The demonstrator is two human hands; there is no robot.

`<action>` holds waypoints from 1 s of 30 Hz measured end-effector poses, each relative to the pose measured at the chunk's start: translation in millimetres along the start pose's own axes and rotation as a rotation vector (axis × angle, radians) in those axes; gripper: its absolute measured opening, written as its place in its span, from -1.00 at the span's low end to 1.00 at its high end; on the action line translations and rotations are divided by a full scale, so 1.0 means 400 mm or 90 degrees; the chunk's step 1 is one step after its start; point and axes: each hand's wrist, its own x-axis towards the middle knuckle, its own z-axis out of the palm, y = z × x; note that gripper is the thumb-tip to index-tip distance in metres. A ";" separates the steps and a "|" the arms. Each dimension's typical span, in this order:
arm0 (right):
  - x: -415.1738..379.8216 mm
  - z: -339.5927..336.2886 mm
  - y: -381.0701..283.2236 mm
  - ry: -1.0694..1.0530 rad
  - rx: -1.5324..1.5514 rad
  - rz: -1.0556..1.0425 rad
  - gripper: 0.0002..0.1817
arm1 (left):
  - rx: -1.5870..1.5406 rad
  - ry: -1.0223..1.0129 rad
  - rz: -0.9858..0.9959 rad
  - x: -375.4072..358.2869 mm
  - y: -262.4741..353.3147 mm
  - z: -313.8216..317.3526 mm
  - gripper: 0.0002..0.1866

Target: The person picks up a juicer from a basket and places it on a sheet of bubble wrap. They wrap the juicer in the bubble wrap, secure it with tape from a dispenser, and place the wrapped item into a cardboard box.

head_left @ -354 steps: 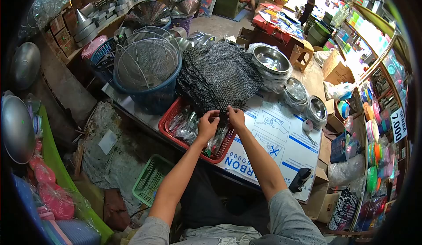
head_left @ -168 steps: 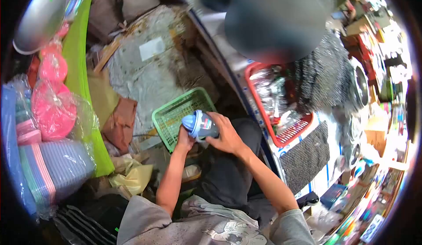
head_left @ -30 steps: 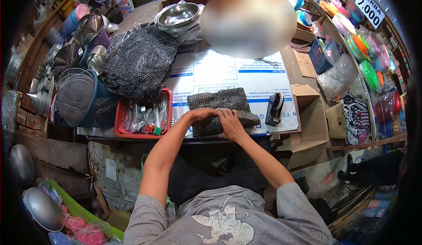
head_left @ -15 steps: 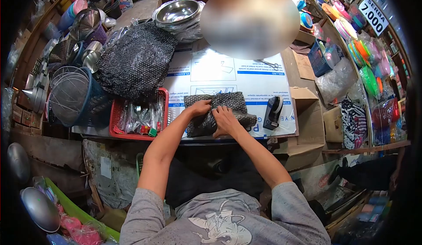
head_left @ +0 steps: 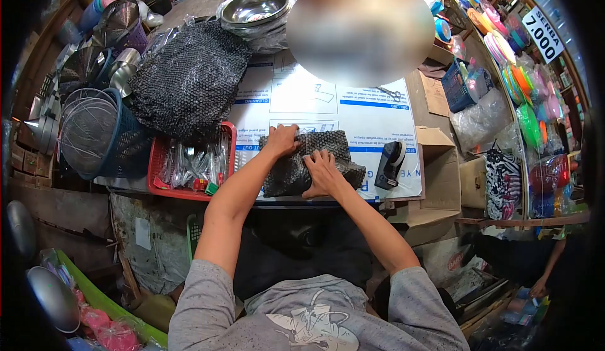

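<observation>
A flattened package of black bubble wrap [head_left: 293, 178] lies at the near edge of the table in front of me. My left hand [head_left: 285, 140] grips its upper left corner, fingers bent over the edge. On the middle of the package, my right hand [head_left: 323, 173] holds the wrap down with bent fingers, its thumb apart towards the near edge. What is inside the wrap is hidden. To the right stands a black tape dispenser [head_left: 389, 165], apart from both hands.
Left of the package, a red basket [head_left: 152, 174] holds plastic-wrapped utensils. A large bubble wrap sheet [head_left: 192, 77] lies behind it, near steel bowls [head_left: 255, 7]. Scissors [head_left: 389, 92] lie farther back. An open cardboard box [head_left: 438, 174] stands right. Another person's hand [head_left: 539, 287] shows lower right.
My left hand has shifted left and away from me to the package's upper left corner. My right hand stays on the wrap. Another person's hand has come into view at lower right.
</observation>
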 end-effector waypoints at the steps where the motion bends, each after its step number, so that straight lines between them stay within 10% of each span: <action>1: -0.003 0.004 0.001 0.014 0.007 -0.005 0.22 | -0.011 -0.022 -0.002 0.009 -0.004 0.003 -0.64; 17: -0.003 0.047 0.022 -0.020 -0.040 -0.019 0.31 | -0.103 -0.062 0.141 -0.085 0.141 -0.159 -0.75; 24: -0.034 0.149 0.021 0.190 -0.136 0.022 0.13 | -0.054 0.106 0.141 -0.183 0.203 -0.101 -0.81; 30: -0.068 0.041 -0.033 0.116 0.024 0.034 -0.07 | -0.085 0.271 0.170 -0.262 0.220 -0.047 -0.85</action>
